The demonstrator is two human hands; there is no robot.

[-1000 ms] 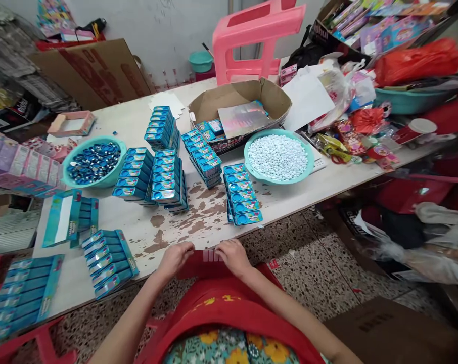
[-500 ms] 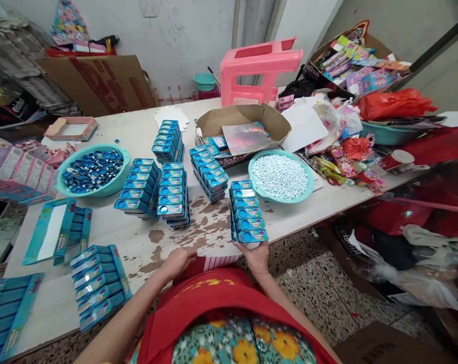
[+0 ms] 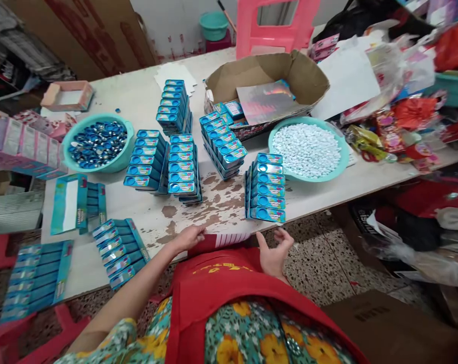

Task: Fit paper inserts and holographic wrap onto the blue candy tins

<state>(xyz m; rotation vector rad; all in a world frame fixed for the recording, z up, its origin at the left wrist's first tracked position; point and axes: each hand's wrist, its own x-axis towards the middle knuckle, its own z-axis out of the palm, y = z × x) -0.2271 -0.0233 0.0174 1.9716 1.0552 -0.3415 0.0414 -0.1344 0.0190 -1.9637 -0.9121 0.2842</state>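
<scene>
My right hand (image 3: 273, 251) is open just below the table's front edge, thumb and fingers apart, holding nothing. A tray of small blue candy boxes (image 3: 267, 191) stands right above it on the table, apart from the fingers. My left hand (image 3: 190, 237) is closed at the table edge beside the red apron (image 3: 217, 283); whatever its fingers pinch, if anything, is too small to make out. Further stacks of blue candy boxes (image 3: 181, 167) stand in the middle. A turquoise basin (image 3: 345, 162) of white candies is at the right, another basin (image 3: 128, 151) of blue and silver pieces at the left.
Behind the stacks sits an open cardboard box (image 3: 308, 76) with a shiny sheet inside. Blue display trays (image 3: 119, 253) lie at the left front. A pink stool (image 3: 247, 35) stands at the back; bags and wrappers (image 3: 403, 121) crowd the right.
My right hand has let go of the tray of blue candy boxes and drawn back toward me, its fingers spread. The view has tilted down. My left hand remains closed near the table edge.
</scene>
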